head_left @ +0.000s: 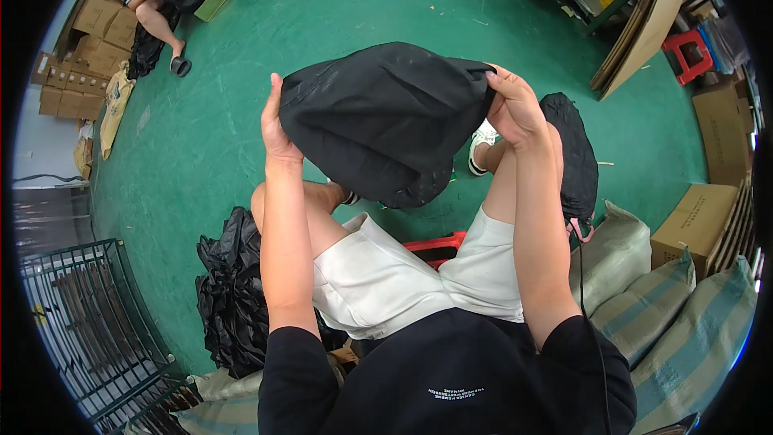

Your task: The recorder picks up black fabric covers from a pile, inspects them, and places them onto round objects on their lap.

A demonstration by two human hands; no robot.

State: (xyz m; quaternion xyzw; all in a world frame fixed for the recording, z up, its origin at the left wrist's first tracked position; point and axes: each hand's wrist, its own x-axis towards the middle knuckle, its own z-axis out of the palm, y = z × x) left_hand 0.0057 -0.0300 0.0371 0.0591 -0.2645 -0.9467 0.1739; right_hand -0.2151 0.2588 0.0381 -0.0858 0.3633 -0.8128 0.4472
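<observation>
A piece of black fabric point(378, 117) is held up in front of my knees, spread between both hands. It looks like a soft cloth bag or cover, but I cannot make out its exact kind. Folds run across it, and pale specks show along its top and lower edge. My left hand point(280, 125) grips its left side, thumb pointing up and fingers hidden behind the cloth. At the upper right corner, my right hand point(517, 109) pinches the fabric between thumb and fingers.
A black fabric bundle point(573, 153) lies beside my right leg, near stuffed woven sacks point(644, 298). Black plastic bags point(229, 298) are heaped at my left. A metal rack point(97, 314), cartons point(101, 20) and a red stool point(687, 56) stand around. Another person point(153, 12) sits far left.
</observation>
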